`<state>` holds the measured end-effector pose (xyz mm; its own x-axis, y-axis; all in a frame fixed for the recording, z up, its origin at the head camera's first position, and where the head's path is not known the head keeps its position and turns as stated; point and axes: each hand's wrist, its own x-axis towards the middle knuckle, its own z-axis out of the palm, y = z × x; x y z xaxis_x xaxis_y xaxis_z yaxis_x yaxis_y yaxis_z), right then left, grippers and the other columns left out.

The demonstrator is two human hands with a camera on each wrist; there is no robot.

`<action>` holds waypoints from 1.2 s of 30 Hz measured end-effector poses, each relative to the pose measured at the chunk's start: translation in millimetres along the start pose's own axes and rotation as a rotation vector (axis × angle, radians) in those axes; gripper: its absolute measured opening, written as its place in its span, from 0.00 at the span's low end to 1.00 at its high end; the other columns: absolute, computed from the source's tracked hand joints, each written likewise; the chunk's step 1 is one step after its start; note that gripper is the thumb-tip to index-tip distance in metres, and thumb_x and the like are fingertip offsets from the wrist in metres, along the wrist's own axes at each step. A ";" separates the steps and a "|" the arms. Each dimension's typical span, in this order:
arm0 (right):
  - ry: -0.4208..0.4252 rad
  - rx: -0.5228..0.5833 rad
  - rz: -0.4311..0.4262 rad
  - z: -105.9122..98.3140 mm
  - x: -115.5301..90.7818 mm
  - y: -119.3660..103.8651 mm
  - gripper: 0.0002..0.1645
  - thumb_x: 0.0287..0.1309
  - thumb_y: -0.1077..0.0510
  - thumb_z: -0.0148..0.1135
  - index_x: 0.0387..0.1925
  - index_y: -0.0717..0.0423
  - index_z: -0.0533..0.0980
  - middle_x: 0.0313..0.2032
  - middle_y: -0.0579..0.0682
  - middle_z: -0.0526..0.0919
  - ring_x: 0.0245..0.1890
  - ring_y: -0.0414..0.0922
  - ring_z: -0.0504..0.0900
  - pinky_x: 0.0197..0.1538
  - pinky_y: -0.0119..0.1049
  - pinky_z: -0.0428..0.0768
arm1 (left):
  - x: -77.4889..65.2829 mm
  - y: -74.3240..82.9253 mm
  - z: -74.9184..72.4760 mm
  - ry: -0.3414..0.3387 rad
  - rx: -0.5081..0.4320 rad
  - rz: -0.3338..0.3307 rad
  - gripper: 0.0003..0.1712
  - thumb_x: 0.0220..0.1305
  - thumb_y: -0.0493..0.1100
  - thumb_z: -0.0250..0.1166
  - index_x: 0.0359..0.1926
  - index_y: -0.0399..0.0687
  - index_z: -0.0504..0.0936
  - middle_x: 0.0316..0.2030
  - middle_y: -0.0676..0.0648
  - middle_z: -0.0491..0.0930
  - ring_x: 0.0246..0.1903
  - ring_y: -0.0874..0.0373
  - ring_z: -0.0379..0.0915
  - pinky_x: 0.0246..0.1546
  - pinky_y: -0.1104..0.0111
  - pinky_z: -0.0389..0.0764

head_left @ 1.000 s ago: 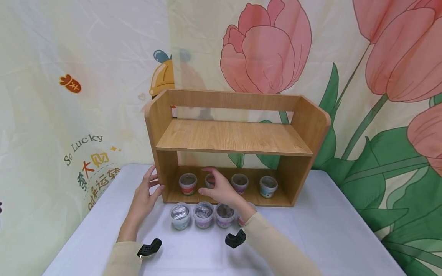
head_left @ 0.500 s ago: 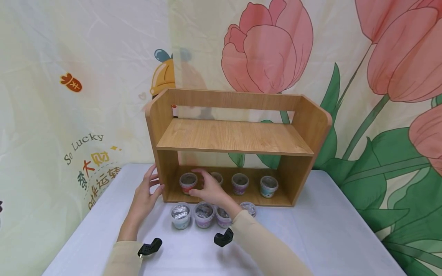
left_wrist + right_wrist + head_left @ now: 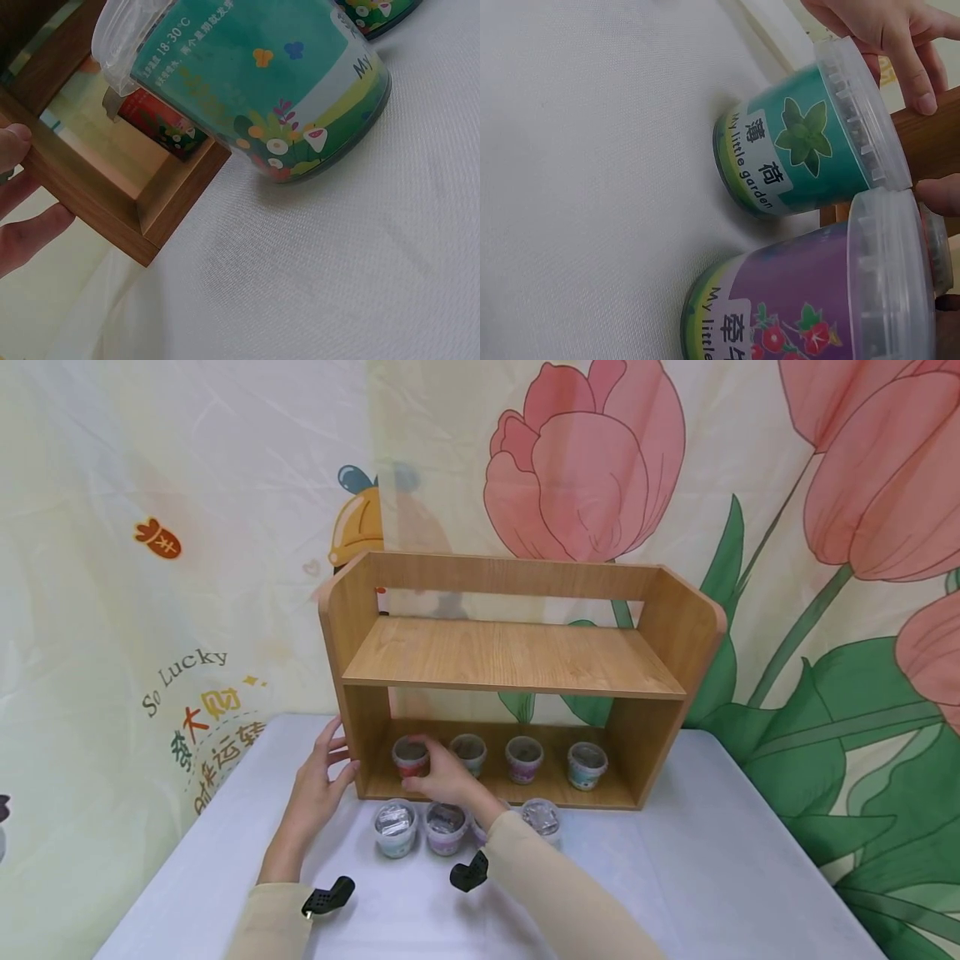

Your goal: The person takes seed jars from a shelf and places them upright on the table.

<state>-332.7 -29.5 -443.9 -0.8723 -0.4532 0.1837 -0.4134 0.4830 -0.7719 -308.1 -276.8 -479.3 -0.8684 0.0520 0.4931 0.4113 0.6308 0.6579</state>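
My right hand (image 3: 450, 777) reaches into the lower level of the wooden shelf (image 3: 517, 660). Its thumb and fingers lie around the red plant cup (image 3: 410, 768), which stands at the left end of a row. In the right wrist view, part of that cup shows between the thumb (image 3: 939, 196) and a finger. My left hand (image 3: 313, 787) is at the shelf's left side, its thumb touching the front edge and its other fingers spread along the outside. Lidded cups stand before the shelf, among them a teal mint cup (image 3: 802, 142) and a purple one (image 3: 802, 300).
Further right on the lower level are a pale cup (image 3: 468, 752), a purple cup (image 3: 523, 760) and a blue cup (image 3: 587, 766). A foil-topped cup (image 3: 542, 818) sits beside my right sleeve. White cloth covers the table (image 3: 675, 877); a printed curtain (image 3: 225, 485) hangs behind.
My right hand has moved left along the lower level to the red cup, uncovering the pale cup beside it. The left hand keeps its place at the shelf's side.
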 end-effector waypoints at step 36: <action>0.031 -0.134 0.016 16.2 15.8 7.9 0.27 0.63 0.61 0.77 0.62 0.52 0.78 0.58 0.53 0.85 0.60 0.49 0.83 0.67 0.43 0.81 | 0.5 -5.8 4.2 0.067 -0.008 0.085 0.55 0.72 0.30 0.68 0.85 0.68 0.48 0.62 0.31 0.78 0.57 0.31 0.82 0.50 0.36 0.87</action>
<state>-345.5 -45.0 -457.0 -0.8859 -0.4224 0.1919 -0.4286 0.5868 -0.6870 -312.1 -277.1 -485.2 -0.8102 0.0530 0.5837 0.4847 0.6205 0.6165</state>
